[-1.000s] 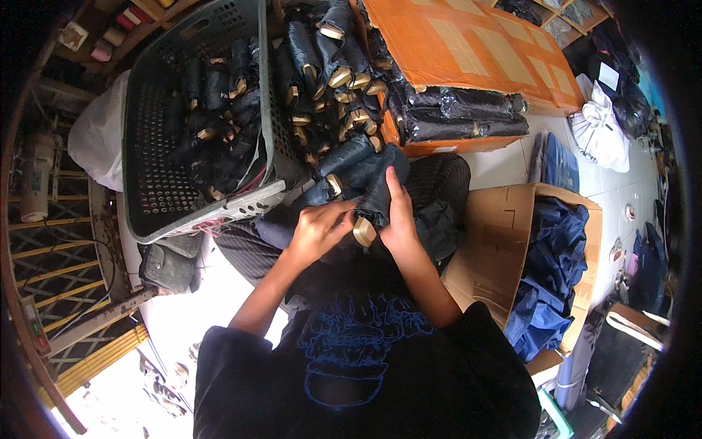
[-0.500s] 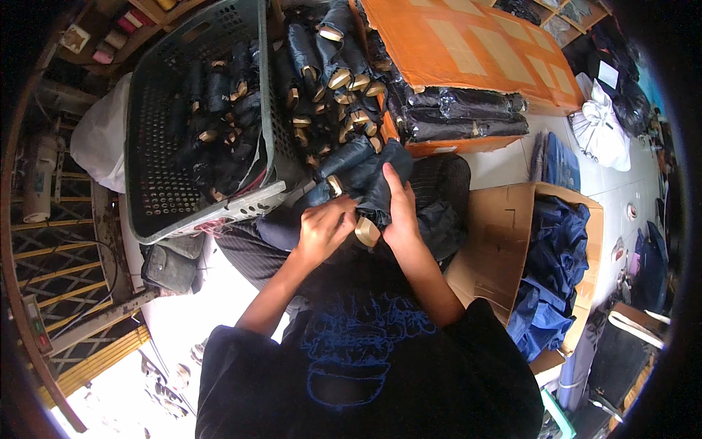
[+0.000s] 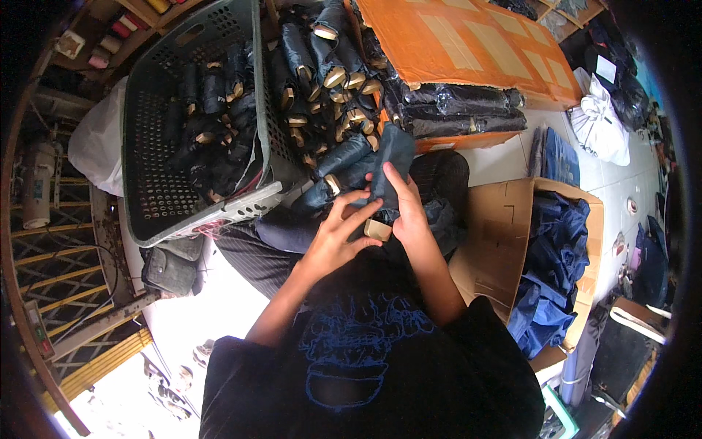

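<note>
A folding umbrella [image 3: 393,150], rolled in dark blue-grey cloth with a gold-beige handle end, is held upright before my chest. My right hand [image 3: 406,212] grips it from the right, thumb lying along the cloth. On the left side my left hand [image 3: 338,238] has its fingers stretched onto the cloth and its thumb at the handle, so both hands hold it. Just beyond my left fingers lie a similar rolled umbrella [image 3: 345,155] and another handle end. My right fingers behind the cloth are mostly hidden.
A dark perforated crate [image 3: 267,95] with similar umbrellas stands at left, beside a pile of more umbrellas [image 3: 298,55]. An orange carton [image 3: 439,33] with wrapped dark packages is ahead. At right an open cardboard box [image 3: 486,241] holds blue cloth [image 3: 545,271].
My left hand has gone from a closed pinch to stretched fingers, moving right onto the umbrella. The umbrella has turned more upright, and its handle end has shifted slightly right.
</note>
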A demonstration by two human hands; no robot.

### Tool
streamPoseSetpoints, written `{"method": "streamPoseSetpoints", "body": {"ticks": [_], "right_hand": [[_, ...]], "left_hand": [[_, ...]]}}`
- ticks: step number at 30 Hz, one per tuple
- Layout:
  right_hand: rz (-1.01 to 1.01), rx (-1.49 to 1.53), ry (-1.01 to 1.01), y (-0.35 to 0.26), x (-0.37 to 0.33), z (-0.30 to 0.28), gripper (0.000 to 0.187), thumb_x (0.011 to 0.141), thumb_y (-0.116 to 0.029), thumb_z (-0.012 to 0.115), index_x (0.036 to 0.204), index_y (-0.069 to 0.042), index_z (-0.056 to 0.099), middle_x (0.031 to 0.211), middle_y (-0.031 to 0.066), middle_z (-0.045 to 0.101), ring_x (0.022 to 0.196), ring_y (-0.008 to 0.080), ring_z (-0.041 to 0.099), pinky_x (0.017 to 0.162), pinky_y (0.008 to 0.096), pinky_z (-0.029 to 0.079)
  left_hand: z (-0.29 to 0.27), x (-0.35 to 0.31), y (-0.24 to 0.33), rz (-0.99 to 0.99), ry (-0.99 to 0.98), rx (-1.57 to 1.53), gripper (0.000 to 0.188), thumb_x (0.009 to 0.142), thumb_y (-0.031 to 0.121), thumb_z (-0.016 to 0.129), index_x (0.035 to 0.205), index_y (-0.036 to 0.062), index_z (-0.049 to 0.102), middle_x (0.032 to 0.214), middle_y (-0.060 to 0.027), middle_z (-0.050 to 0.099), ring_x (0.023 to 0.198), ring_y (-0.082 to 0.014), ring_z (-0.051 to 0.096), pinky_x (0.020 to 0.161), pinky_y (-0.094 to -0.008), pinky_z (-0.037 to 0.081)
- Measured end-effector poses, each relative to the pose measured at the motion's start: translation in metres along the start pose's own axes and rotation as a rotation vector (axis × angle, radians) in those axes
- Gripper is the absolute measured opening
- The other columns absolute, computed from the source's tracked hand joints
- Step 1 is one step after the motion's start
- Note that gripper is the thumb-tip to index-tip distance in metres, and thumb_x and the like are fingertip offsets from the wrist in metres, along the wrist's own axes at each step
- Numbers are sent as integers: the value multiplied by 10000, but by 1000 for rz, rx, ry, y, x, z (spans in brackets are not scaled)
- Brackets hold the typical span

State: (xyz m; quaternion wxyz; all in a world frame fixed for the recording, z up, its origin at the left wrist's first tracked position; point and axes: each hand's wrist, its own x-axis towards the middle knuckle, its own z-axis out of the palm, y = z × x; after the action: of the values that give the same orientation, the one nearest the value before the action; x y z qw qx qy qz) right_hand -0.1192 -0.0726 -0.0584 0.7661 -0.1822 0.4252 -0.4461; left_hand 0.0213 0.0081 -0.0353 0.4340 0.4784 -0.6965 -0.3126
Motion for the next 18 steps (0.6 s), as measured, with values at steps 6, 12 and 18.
{"method": "streamPoseSetpoints", "body": {"ticks": [6,12,18], "right_hand": [[-87,-58,-38,-4,-10,11,351,833,-123,718,1100,-50,503,906,55,614,814,142,616,706,281,505],[-129,-221,59,-9,-17,15,443,873,-156,673,1212,-41,413,1082,65,552,952,138,562,791,290,467],[-28,-114,44,8,-3,-3,410,945,-236,573,1251,-60,366,1217,77,481,1116,176,462,977,344,350]], "left_hand": [[4,-3,1,6,76,41,616,648,63,817,1225,121,607,1293,-122,444,926,-241,633,796,-361,548],[0,-2,6,-28,55,120,523,688,144,806,1183,172,639,1329,-114,441,983,-272,606,809,-395,534],[-23,12,-3,64,-38,275,178,749,100,714,925,78,702,1013,-61,619,935,-243,591,797,-368,485]]}}
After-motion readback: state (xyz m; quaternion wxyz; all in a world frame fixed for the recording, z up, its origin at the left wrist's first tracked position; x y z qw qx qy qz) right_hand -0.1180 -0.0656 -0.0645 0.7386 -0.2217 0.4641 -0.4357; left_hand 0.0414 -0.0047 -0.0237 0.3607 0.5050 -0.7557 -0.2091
